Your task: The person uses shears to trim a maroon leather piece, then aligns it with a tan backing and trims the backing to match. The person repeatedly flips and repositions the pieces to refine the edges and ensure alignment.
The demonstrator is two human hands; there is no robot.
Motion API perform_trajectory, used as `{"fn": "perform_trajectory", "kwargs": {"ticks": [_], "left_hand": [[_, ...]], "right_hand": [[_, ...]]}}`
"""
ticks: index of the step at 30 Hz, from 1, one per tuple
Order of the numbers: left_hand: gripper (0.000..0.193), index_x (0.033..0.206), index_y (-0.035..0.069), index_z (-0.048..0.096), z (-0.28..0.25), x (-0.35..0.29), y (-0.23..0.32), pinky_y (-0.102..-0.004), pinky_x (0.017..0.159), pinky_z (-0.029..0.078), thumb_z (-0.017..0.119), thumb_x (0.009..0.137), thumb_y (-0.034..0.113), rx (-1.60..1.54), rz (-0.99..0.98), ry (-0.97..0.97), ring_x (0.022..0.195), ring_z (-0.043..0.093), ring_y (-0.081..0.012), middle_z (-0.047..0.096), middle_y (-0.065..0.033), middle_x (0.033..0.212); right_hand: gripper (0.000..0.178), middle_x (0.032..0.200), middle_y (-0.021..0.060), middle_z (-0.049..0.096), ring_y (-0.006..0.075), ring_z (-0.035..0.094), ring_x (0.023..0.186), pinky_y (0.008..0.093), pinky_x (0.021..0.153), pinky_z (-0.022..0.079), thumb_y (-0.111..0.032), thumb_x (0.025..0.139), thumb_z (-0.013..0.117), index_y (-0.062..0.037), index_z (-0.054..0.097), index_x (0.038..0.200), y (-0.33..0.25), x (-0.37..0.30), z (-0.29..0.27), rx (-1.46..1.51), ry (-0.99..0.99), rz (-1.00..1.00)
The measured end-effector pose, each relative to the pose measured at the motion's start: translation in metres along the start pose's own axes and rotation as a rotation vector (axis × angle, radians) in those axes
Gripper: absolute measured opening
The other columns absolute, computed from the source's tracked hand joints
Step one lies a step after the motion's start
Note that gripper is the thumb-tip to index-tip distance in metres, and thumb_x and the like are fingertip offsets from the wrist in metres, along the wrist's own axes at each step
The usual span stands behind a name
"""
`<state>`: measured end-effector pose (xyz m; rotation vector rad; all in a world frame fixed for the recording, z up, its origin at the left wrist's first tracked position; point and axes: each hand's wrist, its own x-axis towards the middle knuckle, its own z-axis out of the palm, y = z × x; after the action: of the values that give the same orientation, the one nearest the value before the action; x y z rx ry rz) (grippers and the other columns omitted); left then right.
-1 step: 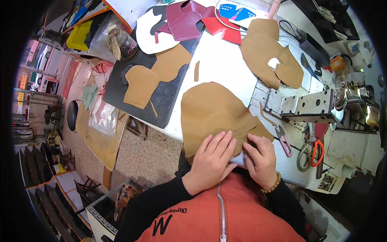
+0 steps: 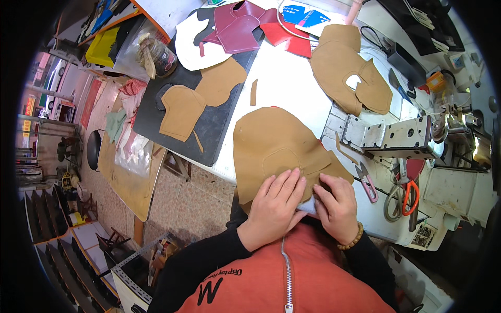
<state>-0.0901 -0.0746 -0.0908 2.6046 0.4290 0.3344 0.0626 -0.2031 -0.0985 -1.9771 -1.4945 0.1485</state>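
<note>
A large tan leather piece (image 2: 276,141) lies on the white worktable (image 2: 287,78), its near edge hanging toward me. A smaller shape is marked or stitched in its middle. My left hand (image 2: 274,208) lies flat on the near edge, fingers together, pressing it down. My right hand (image 2: 339,206), with a bead bracelet on the wrist, pinches the same edge just to the right. A pale grey scrap (image 2: 309,206) shows between the two hands, under the leather.
A black cutting mat (image 2: 219,130) to the left carries smaller tan pieces (image 2: 180,112). Maroon and red leather (image 2: 237,23) lie at the back, more tan pieces (image 2: 339,68) at the back right. A metal sewing machine (image 2: 391,136), pink snips (image 2: 367,182) and orange-handled scissors (image 2: 409,195) stand right.
</note>
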Motion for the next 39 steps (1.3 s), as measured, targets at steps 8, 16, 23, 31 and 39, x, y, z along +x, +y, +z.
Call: {"fn": "perform_trajectory", "kwargs": {"ticks": [8,16,23,31,39], "left_hand": [[0.049,0.125,-0.002,0.063,0.011,0.005,-0.008,-0.0452,0.101,0.047,0.073,0.081,0.018,0.064,0.075,0.081,0.122,0.055,-0.0329,0.058,-0.0188,0.134],[0.047,0.124,0.001,0.066,0.019,0.000,-0.008,-0.0449,0.099,0.049,0.072,0.080,0.016,0.147,0.106,0.132,0.122,0.057,-0.0323,0.061,-0.0133,0.134],[0.036,0.117,-0.001,0.069,0.016,-0.004,-0.004,-0.0391,0.097,0.055,0.064,0.083,0.011,0.149,0.136,0.162,0.118,0.062,-0.0312,0.066,-0.0140,0.129],[0.022,0.107,-0.002,0.066,0.016,-0.006,-0.014,-0.0396,0.092,0.057,0.061,0.085,0.003,-0.154,0.010,0.262,0.110,0.068,-0.0339,0.067,-0.0209,0.124],[0.022,0.128,0.003,0.042,-0.028,0.022,-0.014,-0.0455,0.104,0.051,0.042,0.107,0.010,-1.824,-0.372,0.796,0.118,0.063,-0.0315,0.059,-0.0225,0.132]], "right_hand": [[0.028,0.102,0.0093,0.063,0.0292,0.060,0.092,0.0406,0.080,0.046,-0.004,0.077,0.072,-0.0072,0.071,0.105,0.000,0.013,0.009,-0.088,0.060,-0.003],[0.029,0.090,0.0036,0.057,0.0232,0.056,0.082,0.0375,0.071,0.045,-0.010,0.081,0.069,-0.0140,0.074,0.109,0.004,0.029,0.014,-0.164,0.053,-0.033],[0.027,0.088,0.0036,0.057,0.0235,0.056,0.079,0.0390,0.067,0.046,-0.012,0.080,0.071,-0.0141,0.074,0.107,0.004,0.037,0.013,-0.171,-0.003,-0.029],[0.048,0.133,0.0202,0.053,0.0391,0.053,0.119,0.0465,0.101,0.042,-0.008,0.075,0.076,-0.0026,0.065,0.121,0.014,0.009,0.000,-0.058,0.084,0.158],[0.060,0.145,0.0227,0.044,0.0324,0.046,0.132,0.0444,0.112,0.035,-0.035,0.099,0.059,0.0040,0.044,0.142,-0.001,-0.020,-0.001,0.485,0.398,0.300]]}}
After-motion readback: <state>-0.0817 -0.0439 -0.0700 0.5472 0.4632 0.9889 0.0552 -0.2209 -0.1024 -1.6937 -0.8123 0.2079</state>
